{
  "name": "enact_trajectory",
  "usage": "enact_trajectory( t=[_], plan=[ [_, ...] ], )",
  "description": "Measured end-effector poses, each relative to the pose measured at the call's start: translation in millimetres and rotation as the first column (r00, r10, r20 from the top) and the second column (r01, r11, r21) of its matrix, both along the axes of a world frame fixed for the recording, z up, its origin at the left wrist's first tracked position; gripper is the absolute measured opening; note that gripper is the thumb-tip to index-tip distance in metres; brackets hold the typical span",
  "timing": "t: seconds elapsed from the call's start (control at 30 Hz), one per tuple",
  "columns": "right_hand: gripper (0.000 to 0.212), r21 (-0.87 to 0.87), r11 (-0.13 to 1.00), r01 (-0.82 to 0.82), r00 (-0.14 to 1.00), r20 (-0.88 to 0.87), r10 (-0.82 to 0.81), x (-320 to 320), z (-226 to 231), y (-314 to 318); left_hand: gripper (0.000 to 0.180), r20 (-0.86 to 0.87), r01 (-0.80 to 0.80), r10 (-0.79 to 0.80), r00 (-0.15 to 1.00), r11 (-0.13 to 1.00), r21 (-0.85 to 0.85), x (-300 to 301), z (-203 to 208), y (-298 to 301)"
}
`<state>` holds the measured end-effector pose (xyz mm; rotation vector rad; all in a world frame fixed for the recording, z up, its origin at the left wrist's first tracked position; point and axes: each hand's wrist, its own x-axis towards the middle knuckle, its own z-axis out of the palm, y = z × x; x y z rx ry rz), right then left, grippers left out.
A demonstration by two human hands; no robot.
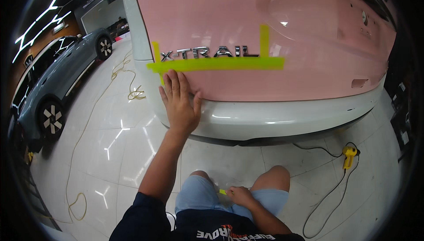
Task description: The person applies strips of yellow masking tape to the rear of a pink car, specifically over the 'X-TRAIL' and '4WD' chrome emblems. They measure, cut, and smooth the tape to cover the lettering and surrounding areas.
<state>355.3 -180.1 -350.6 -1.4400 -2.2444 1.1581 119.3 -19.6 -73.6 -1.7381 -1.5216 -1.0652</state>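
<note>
My left hand point(180, 104) lies flat on the lower left of a pink car tailgate point(212, 15), fingers stretched out. Its fingertips reach the lower edge of a long yellow-green strip of masking tape point(221, 64). Above that strip runs a row of chrome badge letters point(210, 52). Two upright tape pieces stand at its ends, a narrow left one point(156, 52) and a wider right one point(264, 41). Down at my lap, my right hand point(241, 196) is closed on a small yellow-green piece point(222, 192), too small to name exactly.
Below the tailgate curves a white bumper point(247, 116). A yellow heat gun point(349, 157) with a black cord rests on the tiled floor at right. A grey-blue car point(66, 73) stands at left, and a pale cord point(84, 130) trails over the floor there.
</note>
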Motion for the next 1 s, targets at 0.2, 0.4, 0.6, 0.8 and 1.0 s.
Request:
enact_trajectory(
  t=[0.2, 0.4, 0.6, 0.8, 1.0],
  plan=[
    [0.04, -0.128, 0.988, -0.092, 0.987, 0.118, 0.107, -2.7, -1.8, -27.1, 0.074, 0.026, 0.012, -0.015, 1.0, 0.995, 0.098, 26.0, -1.1, 4.9],
    [0.044, -0.251, 0.941, -0.226, 0.957, 0.123, 0.262, -21.1, 20.5, -38.0, 0.082, -0.003, 0.294, -0.299, 0.954, 0.935, 0.197, 82.2, -2.6, 23.2],
    [0.044, -0.266, 0.952, -0.15, 0.971, 0.144, 0.193, -24.5, 10.0, -40.5, 0.083, -0.038, 0.254, -0.252, 0.967, 0.948, 0.192, 88.8, -3.1, 30.5],
    [0.043, -0.304, 0.938, -0.166, 0.97, 0.12, 0.211, -30.1, 3.6, -46.8, 0.082, -0.184, 0.447, -0.44, 0.879, 0.895, -0.004, 172.7, 5.6, 27.2],
    [0.044, -0.323, 0.923, -0.209, 0.967, 0.075, 0.245, -40.1, 28.8, -65.1, 0.074, -0.293, 0.45, -0.457, 0.84, 0.888, -0.097, 189.9, 14.4, 13.5]
  ],
)
